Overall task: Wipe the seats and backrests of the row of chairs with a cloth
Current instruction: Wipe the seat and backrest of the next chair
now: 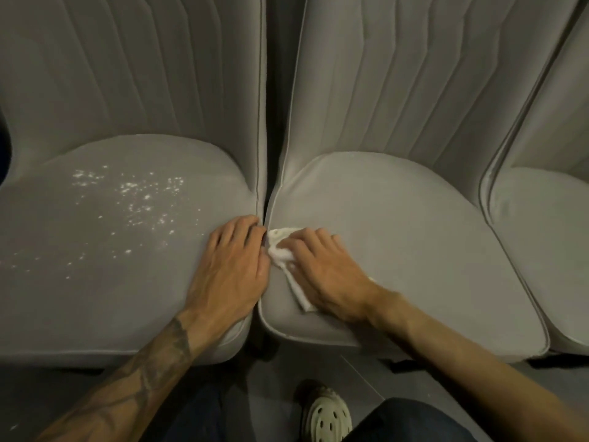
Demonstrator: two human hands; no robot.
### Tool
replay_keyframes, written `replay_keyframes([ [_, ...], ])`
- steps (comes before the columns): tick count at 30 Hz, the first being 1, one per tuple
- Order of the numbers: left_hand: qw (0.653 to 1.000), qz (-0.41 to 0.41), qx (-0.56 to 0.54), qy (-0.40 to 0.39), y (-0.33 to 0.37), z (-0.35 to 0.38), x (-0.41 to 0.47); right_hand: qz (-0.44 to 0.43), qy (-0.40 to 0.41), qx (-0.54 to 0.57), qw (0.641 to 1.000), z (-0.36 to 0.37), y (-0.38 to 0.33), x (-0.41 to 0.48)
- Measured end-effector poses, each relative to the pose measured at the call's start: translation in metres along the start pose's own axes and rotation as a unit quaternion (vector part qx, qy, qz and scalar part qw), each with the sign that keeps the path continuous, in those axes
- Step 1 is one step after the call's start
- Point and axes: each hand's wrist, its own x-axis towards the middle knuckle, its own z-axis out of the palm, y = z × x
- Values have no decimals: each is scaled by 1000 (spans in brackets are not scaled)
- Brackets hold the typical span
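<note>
Grey padded chairs stand side by side. The left seat (79,250) carries scattered white specks (134,199). My left hand (232,263) rests flat on that seat's right edge, fingers curled toward the narrow gap between the chairs. The middle seat (398,224) looks clean. My right hand (322,272) presses a white cloth (280,247) onto the middle seat's left edge, right beside the gap; most of the cloth is hidden under the hand. Ribbed backrests (398,84) rise behind both seats.
A third grey seat (541,237) shows at the right edge. Below the seat fronts lies a dark floor (360,374), with my light perforated shoe (325,416) and dark trouser legs at the bottom.
</note>
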Motion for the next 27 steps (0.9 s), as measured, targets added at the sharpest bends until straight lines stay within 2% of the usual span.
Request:
replay_keyframes([
  [2,1000,-4,3,1,0,0,-1,43,8,-14,999,-8,37,4],
  [4,1000,-6,2,1,1,1,0,130,22,-54,990,-13,88,9],
  [7,1000,-8,-2,-1,3,2,0,310,24,-76,947,-20,157,29],
  [9,1000,-9,0,1,2,2,1,379,36,-56,923,-19,168,57],
  [10,1000,-10,1,1,2,1,1,378,34,-45,924,-16,162,75],
  [13,1000,-14,3,3,4,0,1,260,23,-25,965,12,127,111],
  [15,1000,-11,12,2,5,-1,2,222,18,-33,974,12,131,110],
  [17,1000,-11,15,3,6,-2,3,255,17,-59,965,1,165,98],
  [20,1000,-8,17,11,7,-2,4,391,52,-66,916,-16,219,80],
  [22,1000,-5,18,14,8,-2,5,420,53,-57,904,-13,216,91],
  [25,1000,-3,17,13,6,-2,6,312,29,-51,948,8,177,124],
  [27,1000,-2,17,12,5,0,6,264,20,-55,963,12,170,126],
])
